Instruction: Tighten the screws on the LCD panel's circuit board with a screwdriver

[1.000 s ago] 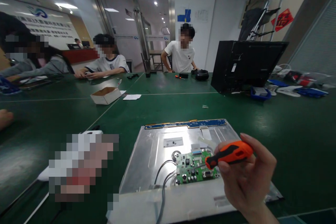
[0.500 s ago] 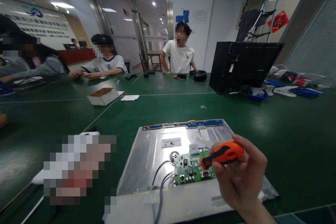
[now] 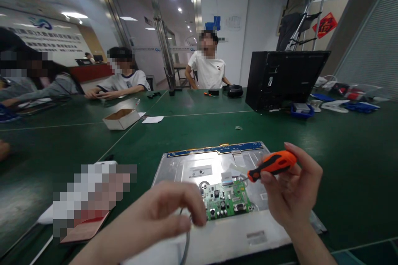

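An orange and black screwdriver (image 3: 273, 164) is gripped by its handle in my right hand (image 3: 294, 192). Its shaft points left, towards the upper right corner of a green circuit board (image 3: 226, 199). That board lies on a silver metal display panel (image 3: 174, 174), which has a blue circuit strip (image 3: 214, 149) along its far edge. My left hand (image 3: 168, 207) hovers at the board's left side, fingers bent and thumb apart, with nothing visible in it. A grey cable (image 3: 187, 240) runs from under this hand towards the near edge. Whether the left fingertips touch the board cannot be made out.
An open white box (image 3: 122, 121) and paper (image 3: 153, 119) lie on the green table beyond the panel. A black monitor housing (image 3: 287, 78) stands at the back right, near a blue tray (image 3: 301, 111). Blurred-out items lie left. Several people are around the table; one stands on a ladder (image 3: 306, 20).
My left hand has come into view from the lower left and reached the board's left side. My right hand has drawn the screwdriver slightly right and up, uncovering more of the board.
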`<state>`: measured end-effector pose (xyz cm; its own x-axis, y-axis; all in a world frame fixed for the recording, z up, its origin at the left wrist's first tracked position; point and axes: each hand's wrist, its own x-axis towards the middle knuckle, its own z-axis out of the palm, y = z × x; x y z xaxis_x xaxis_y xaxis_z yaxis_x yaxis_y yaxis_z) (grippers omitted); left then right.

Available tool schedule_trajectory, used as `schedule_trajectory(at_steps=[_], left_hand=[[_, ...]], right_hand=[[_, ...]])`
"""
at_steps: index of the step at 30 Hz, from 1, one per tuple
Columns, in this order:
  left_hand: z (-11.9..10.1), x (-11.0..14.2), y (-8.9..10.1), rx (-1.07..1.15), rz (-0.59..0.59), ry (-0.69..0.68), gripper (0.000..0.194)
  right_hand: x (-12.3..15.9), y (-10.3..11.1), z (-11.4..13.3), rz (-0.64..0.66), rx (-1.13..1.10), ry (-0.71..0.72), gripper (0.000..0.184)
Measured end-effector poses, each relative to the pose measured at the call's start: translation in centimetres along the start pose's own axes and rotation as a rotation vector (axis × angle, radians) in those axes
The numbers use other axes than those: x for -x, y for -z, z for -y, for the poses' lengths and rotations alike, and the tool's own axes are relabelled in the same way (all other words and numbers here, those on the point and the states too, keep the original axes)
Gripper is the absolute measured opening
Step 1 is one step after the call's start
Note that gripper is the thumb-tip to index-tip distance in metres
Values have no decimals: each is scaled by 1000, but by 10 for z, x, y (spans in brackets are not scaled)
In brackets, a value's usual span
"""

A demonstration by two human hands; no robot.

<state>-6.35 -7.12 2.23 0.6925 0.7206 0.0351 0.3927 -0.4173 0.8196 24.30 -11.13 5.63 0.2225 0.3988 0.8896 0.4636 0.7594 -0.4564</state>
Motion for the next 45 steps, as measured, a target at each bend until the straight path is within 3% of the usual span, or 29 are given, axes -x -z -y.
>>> schedule_trajectory(at_steps=[3,7,12,22,26,30,37,41,45], left_hand=[[-36,-70,14,-151,-22,41,26],[-33,-114,11,-485,-38,166,21],[-9,-118,5,-546,28,207,13],[-2,-119,3,-487,5,221,9],[-4,-120,6,-488,-40,205,10],[-20,-128,3,-375,-68,85,10],[-45,-164,-32,-313,111,-147,11],[-42,-182,-49,-324,281,-191,7],[-32,-186,-54,-226,304,-157,3]], right_hand=[[-5,7,-9,-12,38,-38,56],[-8,15,-17,-1,58,-79,56],[-11,16,-17,-2,51,-92,52],[-11,19,-25,22,72,-120,51],[-12,20,-27,11,61,-127,50],[-14,25,-32,14,95,-132,50],[-22,44,-50,104,227,-257,48],[-24,44,-54,136,279,-269,47],[-22,41,-52,189,297,-236,47]])
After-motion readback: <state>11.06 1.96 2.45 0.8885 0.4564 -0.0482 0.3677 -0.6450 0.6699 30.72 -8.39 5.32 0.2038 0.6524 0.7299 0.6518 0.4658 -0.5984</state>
